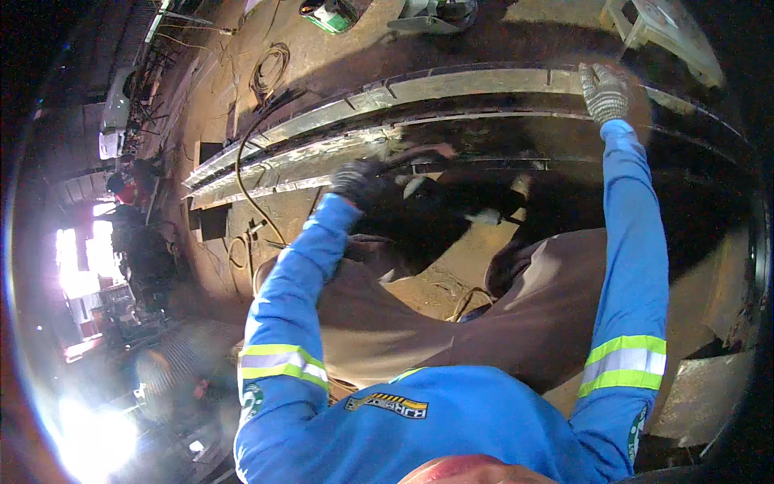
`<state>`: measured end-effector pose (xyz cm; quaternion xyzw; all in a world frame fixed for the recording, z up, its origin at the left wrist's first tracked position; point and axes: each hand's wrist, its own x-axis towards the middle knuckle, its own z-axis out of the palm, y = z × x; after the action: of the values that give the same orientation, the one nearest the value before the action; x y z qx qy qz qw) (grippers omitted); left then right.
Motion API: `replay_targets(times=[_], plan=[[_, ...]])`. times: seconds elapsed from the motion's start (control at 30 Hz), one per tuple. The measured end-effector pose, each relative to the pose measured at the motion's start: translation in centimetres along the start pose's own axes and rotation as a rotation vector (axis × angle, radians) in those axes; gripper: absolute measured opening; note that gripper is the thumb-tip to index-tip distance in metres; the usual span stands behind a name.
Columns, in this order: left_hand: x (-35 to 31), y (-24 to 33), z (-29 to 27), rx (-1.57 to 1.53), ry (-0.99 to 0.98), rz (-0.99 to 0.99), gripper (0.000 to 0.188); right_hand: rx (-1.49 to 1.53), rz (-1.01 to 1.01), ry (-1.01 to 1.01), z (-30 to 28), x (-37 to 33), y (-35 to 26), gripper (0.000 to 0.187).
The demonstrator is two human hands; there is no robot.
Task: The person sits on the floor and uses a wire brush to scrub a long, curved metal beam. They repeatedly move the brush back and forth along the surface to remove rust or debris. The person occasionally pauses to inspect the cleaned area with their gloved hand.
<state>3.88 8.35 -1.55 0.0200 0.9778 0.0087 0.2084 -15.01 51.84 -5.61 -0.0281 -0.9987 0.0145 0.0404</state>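
Two long metal beams lie across in front of me, the far beam (484,83) and the near beam (298,165), bending toward the rim of the view. My right hand (605,95), in a grey knitted glove, rests on the far beam toward its right, fingers stretched over its edge. Nearer and to the left, my left hand (357,181) wears a dark glove and is closed around a slim dark tool with a reddish end (439,151). The tool points right over the near beam. Shadow hides its exact kind and most of the left fingers.
A yellowish hose (239,173) crosses the beams' left part, and a coiled cable (270,68) lies beyond. At the back are a green-and-white bucket (332,16) and a white plastic stool (665,36). Another person (129,194) is dimly visible at left.
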Motion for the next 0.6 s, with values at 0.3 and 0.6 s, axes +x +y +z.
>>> replay_targets(times=[0.3,0.6], plan=[[-3.2,-6.2,-3.4,0.167,0.116,-0.125,0.058,0.165,0.097,-0.022,0.1,-0.1,-0.4,0.061],[-1.4,-4.5,-1.7,0.19,0.078,-0.005,0.045,0.105,0.027,0.044,0.1,-0.3,-0.4,0.055]])
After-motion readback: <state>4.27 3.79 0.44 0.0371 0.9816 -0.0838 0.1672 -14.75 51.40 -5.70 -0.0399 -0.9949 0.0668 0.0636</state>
